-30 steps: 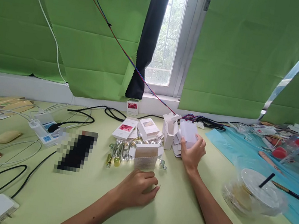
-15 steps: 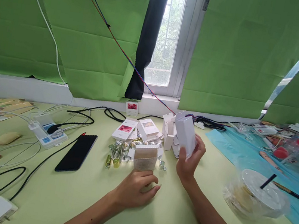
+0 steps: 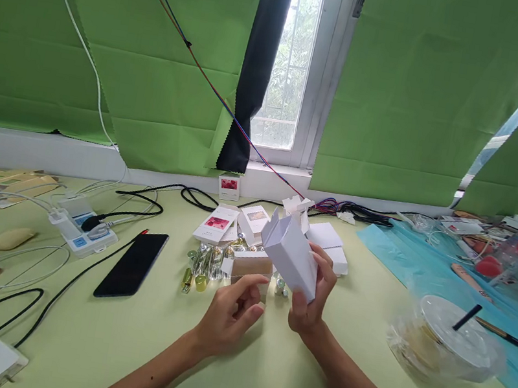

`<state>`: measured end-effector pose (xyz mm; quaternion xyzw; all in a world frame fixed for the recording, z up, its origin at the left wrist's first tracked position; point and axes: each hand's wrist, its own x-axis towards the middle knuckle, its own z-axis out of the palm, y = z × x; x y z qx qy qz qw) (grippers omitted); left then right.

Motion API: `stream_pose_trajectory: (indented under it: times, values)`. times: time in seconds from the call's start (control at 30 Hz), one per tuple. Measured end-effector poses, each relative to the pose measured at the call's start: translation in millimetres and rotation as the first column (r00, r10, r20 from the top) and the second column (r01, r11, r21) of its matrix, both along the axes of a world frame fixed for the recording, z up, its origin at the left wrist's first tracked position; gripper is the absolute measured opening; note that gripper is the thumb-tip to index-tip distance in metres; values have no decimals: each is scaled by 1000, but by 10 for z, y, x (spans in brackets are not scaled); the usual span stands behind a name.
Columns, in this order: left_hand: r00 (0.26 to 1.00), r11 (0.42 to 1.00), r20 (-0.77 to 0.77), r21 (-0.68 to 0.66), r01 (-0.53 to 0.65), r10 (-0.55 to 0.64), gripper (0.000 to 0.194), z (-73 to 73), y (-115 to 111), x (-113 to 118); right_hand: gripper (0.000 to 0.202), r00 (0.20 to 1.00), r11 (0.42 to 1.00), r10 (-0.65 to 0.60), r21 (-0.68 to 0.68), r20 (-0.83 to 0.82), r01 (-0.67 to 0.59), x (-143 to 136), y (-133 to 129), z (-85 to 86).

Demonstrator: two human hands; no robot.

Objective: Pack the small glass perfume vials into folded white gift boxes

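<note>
While right hand (image 3: 315, 298) is clasping white box (image 3: 291, 257) low, apparently leaving flaps (image 3: 271, 226) unobstructed, empty left hand (image 3: 225, 320) is curving half-open.

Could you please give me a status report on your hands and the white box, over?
Right hand gripping white box, tilted, flaps up. Left hand loosely curled, seemingly empty. Open carton just beyond left hand, possibly in the way.

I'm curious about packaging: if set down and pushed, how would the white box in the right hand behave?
Likely light: the right hand grips the box by one end. It should slide rather than roll, given its flat sides. Its thin flaps would probably bend.
</note>
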<state>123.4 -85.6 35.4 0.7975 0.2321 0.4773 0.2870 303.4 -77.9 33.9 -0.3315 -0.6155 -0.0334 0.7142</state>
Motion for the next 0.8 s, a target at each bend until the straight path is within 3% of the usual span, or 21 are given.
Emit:
stream_pose_trajectory:
  times: [0.23, 0.53, 0.8]
  values:
    - [998, 993, 60, -116, -11, 18, 29, 32, -3, -15, 53, 998, 997, 58, 56, 11, -59, -7, 32, -32]
    - [997, 983, 82, -186, 7, 8, 30, 98, -15, 2, 53, 996, 995, 93, 36, 13, -93, -22, 12, -39]
    - [983, 872, 178, -475, 115, -33, 43, 98, -1, -21, 56, 979, 981, 170, 77, 109, -179, -84, -58, 31]
